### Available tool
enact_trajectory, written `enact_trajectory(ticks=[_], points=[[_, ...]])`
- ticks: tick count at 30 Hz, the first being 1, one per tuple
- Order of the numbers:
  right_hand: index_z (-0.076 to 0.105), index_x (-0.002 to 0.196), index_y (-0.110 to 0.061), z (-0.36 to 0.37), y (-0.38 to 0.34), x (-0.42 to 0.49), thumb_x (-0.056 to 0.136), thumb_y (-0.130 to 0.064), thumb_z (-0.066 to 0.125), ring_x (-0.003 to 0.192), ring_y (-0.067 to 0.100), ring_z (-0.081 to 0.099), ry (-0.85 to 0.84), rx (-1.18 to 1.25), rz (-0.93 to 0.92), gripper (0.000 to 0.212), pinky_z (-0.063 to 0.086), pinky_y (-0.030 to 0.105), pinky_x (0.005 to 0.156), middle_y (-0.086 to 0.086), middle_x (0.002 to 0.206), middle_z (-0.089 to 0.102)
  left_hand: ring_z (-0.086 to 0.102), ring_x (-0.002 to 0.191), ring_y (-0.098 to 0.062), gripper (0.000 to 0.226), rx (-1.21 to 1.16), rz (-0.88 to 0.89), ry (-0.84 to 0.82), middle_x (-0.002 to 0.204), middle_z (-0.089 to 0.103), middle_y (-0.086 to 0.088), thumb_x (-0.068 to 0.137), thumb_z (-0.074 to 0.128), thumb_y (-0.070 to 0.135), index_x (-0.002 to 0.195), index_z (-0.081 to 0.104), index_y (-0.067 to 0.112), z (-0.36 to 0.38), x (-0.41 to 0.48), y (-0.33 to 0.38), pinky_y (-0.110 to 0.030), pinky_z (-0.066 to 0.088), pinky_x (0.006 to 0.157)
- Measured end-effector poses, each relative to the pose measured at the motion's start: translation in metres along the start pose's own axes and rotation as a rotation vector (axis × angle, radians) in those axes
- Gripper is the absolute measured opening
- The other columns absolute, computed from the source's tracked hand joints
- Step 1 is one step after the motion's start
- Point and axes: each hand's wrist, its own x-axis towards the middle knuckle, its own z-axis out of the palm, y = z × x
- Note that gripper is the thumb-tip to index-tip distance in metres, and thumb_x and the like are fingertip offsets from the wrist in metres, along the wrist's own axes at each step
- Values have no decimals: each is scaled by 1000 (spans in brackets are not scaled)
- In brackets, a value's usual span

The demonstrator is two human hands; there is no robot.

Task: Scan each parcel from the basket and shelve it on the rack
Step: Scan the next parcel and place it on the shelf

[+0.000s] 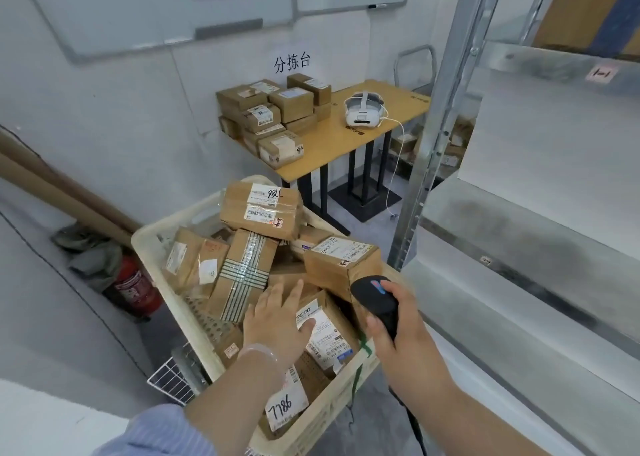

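Brown labelled parcels (261, 209) in cream basket (152, 244) beside grey rack (426, 150)

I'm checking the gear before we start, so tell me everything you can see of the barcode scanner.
The barcode scanner is a black handheld unit, plastic by its look, with a rounded head bearing a red and blue mark. The right hand grips its handle and holds it over the right side of the basket, head pointing forward. A dark cable trails down from below the hand.
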Motion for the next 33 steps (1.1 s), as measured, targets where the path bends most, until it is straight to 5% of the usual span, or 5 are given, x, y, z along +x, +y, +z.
enact_trajectory(ticks=[4,11,18,25,33], points=[[23,121,-64,9,1,7,98,-37,55,100,3,58,26,-16,75,48,43,17,74,-16,123,55,7,152,-25,78,-46,73,-29,167,-1,2,93,40,65,154,-4,45,0,25,6,-48,17,119],[20,114,-74,14,2,19,97,-41,54,103,2,57,106,-11,144,51,46,22,79,-19,123,54,12,150,-29,77,-151,115,-74,166,3,1,91,41,69,155,5,45,-5,79,28,-48,24,116],[21,112,-74,24,7,34,78,-73,39,98,-7,55,175,0,239,39,42,14,72,-24,119,51,23,147,-38,88,-429,-56,-297,165,6,-4,87,44,74,156,1,42,-3,126,32,-57,29,112],[21,116,-73,31,10,49,88,-52,47,96,-5,57,176,-21,291,43,46,19,71,-24,120,52,18,146,-42,98,-686,-161,-472,164,1,-7,80,49,81,154,-4,47,4,147,42,-62,25,115],[21,118,-72,33,11,65,82,-59,43,84,-7,58,202,-36,293,44,39,13,60,-38,113,45,25,142,-36,124,-858,-175,-442,158,4,-1,62,82,65,154,0,48,13,155,34,-52,33,110]])
